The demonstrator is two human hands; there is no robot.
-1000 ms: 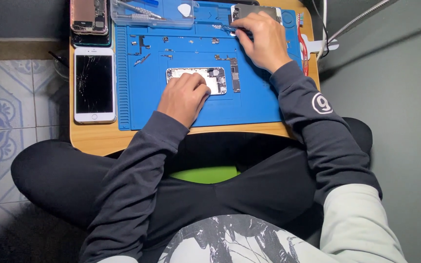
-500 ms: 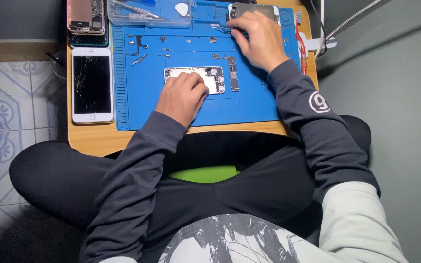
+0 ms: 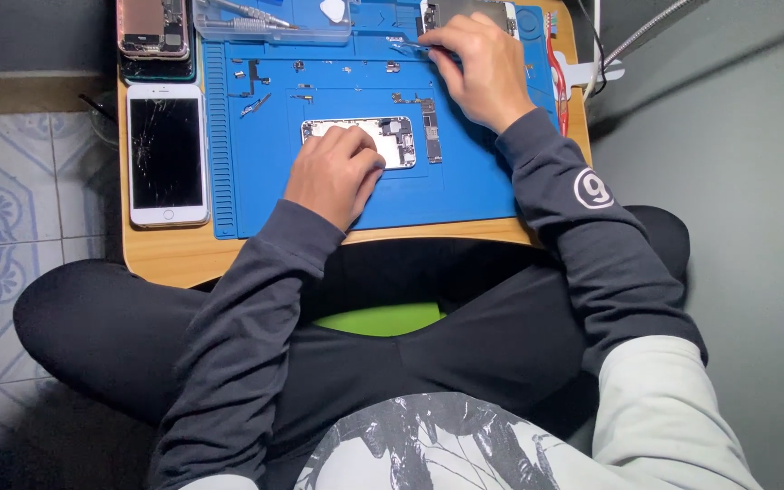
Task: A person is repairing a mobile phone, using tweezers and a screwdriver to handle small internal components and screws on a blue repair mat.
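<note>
The opened silver phone body with its exposed internals (image 3: 383, 141) lies flat at the centre of the frame on the blue silicone repair mat (image 3: 465, 195), its long axis running left to right across the picture. The left hand (image 3: 333, 172) rests on its left end, fingers curled down over the casing and pinning it to the mat; only the right half of the body shows past the knuckles. Just to the right of that open end stands a narrow dark circuit board strip (image 3: 430, 132), lying top to bottom, at right angles to the body.

Up and to the right, near the top edge of the frame, the right hand (image 3: 483, 68) pinches a pair of thin metal tweezers (image 3: 410, 44), tips pointing left toward small loose parts on the mat; whether the tips hold anything is too small to tell. So the body lies down and left of the tweezers, and the left hand is the nearer.

The mat sits on a light wooden lap board (image 3: 165, 259). At left lies a white smartphone with a cracked dark screen (image 3: 167, 154), and a clear plastic tray (image 3: 269, 23) sits at the top.
</note>
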